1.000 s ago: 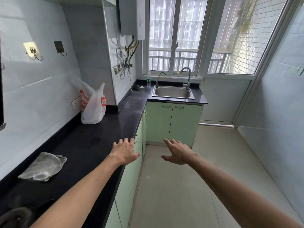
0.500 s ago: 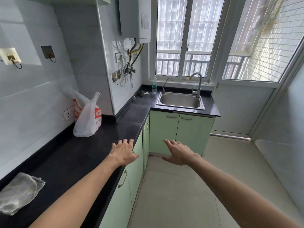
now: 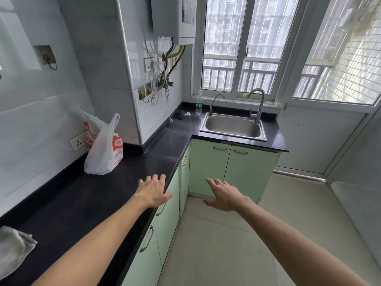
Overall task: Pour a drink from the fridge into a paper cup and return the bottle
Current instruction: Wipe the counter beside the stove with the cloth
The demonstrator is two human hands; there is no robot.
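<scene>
Drink bottle, fridge and paper cup all lie outside this view of a narrow kitchen, so the pour has yet to begin. A person's 2 hands reach forward empty, fingers spread and relaxed. The left hand (image 3: 153, 193) is above the front edge of the black desk (image 3: 86, 203), though whether it touches cannot be told. The right hand (image 3: 223, 196) is over the floor in front of the mint-green cabinets (image 3: 208, 168). The only bottle in sight is a clear plastic bottle (image 3: 199, 104) with a green label, upright at the desk's far corner just beside the steel sink (image 3: 234, 126); a white plastic bag (image 3: 105, 153) stands against the wall. A chilled bottle would likely be rigid yet slick with condensation — best gripped round the middle of its body. A paper cup — light, easily crushed — calls for a gentle hold.
</scene>
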